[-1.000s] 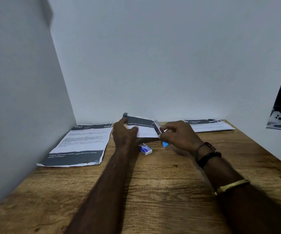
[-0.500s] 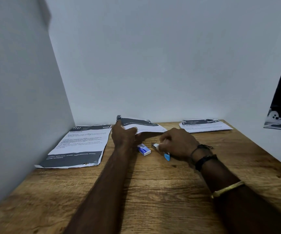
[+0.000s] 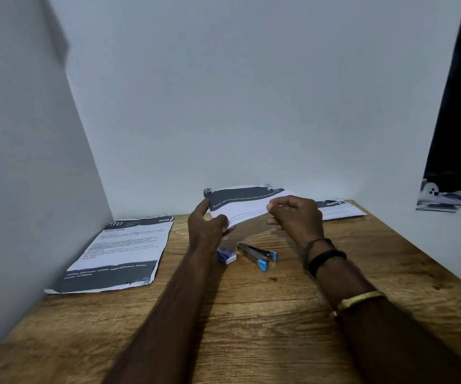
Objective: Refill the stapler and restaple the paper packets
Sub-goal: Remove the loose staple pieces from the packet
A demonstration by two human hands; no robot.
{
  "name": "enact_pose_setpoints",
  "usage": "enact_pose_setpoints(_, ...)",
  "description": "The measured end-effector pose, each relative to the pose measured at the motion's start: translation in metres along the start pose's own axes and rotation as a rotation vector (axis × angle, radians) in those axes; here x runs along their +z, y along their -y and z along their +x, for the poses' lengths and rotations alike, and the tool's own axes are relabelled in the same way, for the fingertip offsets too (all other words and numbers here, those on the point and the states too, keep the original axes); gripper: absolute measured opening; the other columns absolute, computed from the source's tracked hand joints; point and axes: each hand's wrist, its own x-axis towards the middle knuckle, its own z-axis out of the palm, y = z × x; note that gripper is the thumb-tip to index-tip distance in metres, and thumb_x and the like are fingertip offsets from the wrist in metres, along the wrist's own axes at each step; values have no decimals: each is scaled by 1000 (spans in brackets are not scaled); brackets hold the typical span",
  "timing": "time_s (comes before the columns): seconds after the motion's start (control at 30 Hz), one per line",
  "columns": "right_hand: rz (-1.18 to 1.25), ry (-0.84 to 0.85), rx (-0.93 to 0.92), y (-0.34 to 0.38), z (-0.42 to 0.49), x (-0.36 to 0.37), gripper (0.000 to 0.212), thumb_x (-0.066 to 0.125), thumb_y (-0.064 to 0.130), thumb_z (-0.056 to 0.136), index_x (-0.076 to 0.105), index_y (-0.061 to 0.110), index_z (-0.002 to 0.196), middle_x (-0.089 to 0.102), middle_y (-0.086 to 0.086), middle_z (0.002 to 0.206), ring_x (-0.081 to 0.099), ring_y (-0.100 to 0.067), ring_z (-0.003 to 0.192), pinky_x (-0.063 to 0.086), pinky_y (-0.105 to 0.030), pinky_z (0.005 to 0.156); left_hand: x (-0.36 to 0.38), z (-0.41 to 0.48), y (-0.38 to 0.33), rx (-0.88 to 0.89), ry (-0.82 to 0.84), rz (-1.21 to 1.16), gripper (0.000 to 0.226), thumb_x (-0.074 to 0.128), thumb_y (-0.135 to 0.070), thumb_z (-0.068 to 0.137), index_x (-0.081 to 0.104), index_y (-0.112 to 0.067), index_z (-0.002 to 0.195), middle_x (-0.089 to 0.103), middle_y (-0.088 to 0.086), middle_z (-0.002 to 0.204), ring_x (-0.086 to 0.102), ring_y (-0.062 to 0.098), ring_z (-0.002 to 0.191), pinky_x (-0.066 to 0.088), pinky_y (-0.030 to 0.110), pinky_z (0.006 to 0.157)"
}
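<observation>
Presently a paper packet is held raised by both hands, left hand pinching its edge, right hand curled at its other side; the stapler lies unheld and must be picked up next.

stapler: silver, blue-tipped, flat on desk | staple box: beside it | middle packet: lifted

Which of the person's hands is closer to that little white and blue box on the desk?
Left. The left hand is just above the small box, holding the paper packet; the right hand is farther right, beyond the stapler.
</observation>
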Motion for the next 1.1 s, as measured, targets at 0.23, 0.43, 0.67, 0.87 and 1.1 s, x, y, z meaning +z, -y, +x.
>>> enact_pose_setpoints(0.23,-62,-179,-32,-2,15,-19,15,77,7,79,80,15,92,76,-3,72,72,-6,57,62,-25,74,33,-10,5,63,135,180,73,83,2,76,53,-9,141,61,9,125,68,33,102,65,39,74)
enact_pose_setpoints(0.43,-215,-281,-42,-11,34,-49,18,77,12,83,80,16,100,79,-7,91,74,-18,83,52,-18,78,82,-7,14,232,199,640,74,89,-19,70,59,-9,136,51,10,138,48,26,131,42,34,109)
enact_pose_setpoints(0.67,-292,-362,61,-39,58,-79,25,68,2,88,80,15,105,76,-7,114,70,-26,109,50,-25,97,129,0,34,222,243,786,45,80,-15,80,63,-7,122,56,6,130,54,23,125,31,9,79)
enact_pose_setpoints(0.87,-294,-354,219,-54,80,-89,25,69,5,86,77,18,106,77,-11,111,72,-34,106,59,-44,96,153,6,42,152,256,914,29,76,-22,84,66,-15,111,62,5,122,59,24,117,43,25,88)
enact_pose_setpoints(1.1,-453,-318,305,-51,87,-92,22,60,12,84,73,12,101,78,-12,102,74,-33,99,61,-37,87,163,7,50,159,317,1095,22,63,-23,78,75,-12,92,74,8,103,65,29,105,53,34,92)
